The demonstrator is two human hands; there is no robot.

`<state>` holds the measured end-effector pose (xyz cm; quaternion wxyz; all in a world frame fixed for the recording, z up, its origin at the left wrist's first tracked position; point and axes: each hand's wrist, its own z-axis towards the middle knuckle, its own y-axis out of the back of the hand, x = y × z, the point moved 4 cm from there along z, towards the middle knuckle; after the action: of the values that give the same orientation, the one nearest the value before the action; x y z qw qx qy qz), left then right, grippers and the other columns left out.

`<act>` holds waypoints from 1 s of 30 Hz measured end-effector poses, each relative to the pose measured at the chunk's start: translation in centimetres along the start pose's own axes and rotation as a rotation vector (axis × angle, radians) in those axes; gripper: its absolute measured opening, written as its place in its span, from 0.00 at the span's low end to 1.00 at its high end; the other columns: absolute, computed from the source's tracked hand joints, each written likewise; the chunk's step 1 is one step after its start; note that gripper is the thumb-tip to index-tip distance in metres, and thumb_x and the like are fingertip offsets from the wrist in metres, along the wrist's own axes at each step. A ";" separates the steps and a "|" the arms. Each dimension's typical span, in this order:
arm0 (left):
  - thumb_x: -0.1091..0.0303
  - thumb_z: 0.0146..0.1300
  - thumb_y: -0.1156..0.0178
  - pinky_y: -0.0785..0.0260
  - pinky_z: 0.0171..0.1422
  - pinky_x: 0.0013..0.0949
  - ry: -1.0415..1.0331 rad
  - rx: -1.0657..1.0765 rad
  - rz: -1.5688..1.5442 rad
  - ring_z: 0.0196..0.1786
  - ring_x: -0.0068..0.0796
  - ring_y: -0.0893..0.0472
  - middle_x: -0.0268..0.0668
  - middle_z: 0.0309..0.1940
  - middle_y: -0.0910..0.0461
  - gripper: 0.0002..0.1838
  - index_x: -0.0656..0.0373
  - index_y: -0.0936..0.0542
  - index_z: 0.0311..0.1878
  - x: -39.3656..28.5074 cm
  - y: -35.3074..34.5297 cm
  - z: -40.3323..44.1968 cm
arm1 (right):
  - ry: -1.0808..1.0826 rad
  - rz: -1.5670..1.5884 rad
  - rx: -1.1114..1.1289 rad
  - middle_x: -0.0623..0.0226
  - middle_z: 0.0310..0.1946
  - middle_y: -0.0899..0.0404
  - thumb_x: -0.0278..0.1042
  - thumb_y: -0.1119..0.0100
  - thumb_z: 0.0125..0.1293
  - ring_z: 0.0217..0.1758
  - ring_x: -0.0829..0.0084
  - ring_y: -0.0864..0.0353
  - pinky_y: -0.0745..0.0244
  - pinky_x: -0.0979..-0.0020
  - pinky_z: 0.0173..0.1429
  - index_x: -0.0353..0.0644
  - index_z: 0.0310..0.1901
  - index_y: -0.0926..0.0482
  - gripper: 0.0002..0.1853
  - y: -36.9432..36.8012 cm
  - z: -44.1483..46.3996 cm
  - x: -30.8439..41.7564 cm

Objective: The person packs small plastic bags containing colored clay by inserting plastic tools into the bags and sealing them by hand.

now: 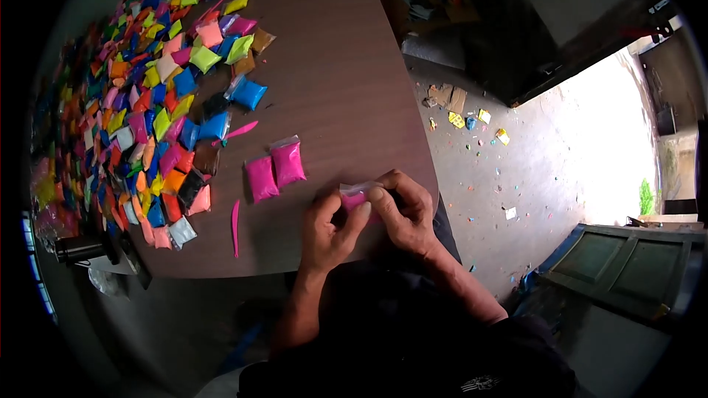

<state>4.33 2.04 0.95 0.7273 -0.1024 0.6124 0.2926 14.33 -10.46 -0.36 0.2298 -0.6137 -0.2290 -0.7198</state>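
Near the table's front edge, a small clear plastic packet of pink clay is held between my two hands. My left hand grips its left side, thumb pressed on the front. On the other side my right hand pinches the top right corner between thumb and bent fingers. Part of the packet is hidden behind the fingers. Just beyond my left hand lie two full pink packets side by side, one on the left and one on the right. A pink plastic modelling tool rests to their left.
A big heap of packets in many colours covers the left of the brown table. Another pink tool lies at the heap's edge. Scraps litter the floor right of the table, near a dark panelled door.
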 end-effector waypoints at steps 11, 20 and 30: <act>0.65 0.74 0.34 0.30 0.44 0.27 0.156 0.045 -0.173 0.37 0.19 0.24 0.31 0.33 0.18 0.10 0.64 0.16 0.48 0.9 0.4 -0.8 | -0.043 0.018 0.031 0.58 0.33 0.18 0.33 0.36 0.77 0.36 0.70 0.17 0.24 0.68 0.41 0.32 0.45 0.16 0.10 -0.2 0.1 -0.1; 0.64 0.73 0.33 0.33 0.39 0.27 0.175 -0.039 -0.127 0.35 0.17 0.27 0.29 0.31 0.21 0.11 0.65 0.17 0.43 1.2 0.5 -0.9 | -0.006 0.035 0.043 0.57 0.36 0.14 0.33 0.37 0.78 0.38 0.71 0.15 0.21 0.69 0.44 0.31 0.51 0.17 0.12 -0.5 0.5 0.9; 0.65 0.75 0.34 0.37 0.36 0.24 0.131 0.076 -0.078 0.31 0.14 0.29 0.25 0.26 0.24 0.10 0.63 0.18 0.41 0.5 0.0 -0.5 | -0.092 0.114 0.024 0.59 0.38 0.13 0.34 0.36 0.79 0.42 0.76 0.15 0.19 0.71 0.48 0.29 0.56 0.19 0.15 -0.3 0.1 -0.2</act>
<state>3.95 1.96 0.38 0.7001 -0.1174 0.6647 0.2330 14.25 -10.15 -0.57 0.2672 -0.6553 -0.2126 -0.6738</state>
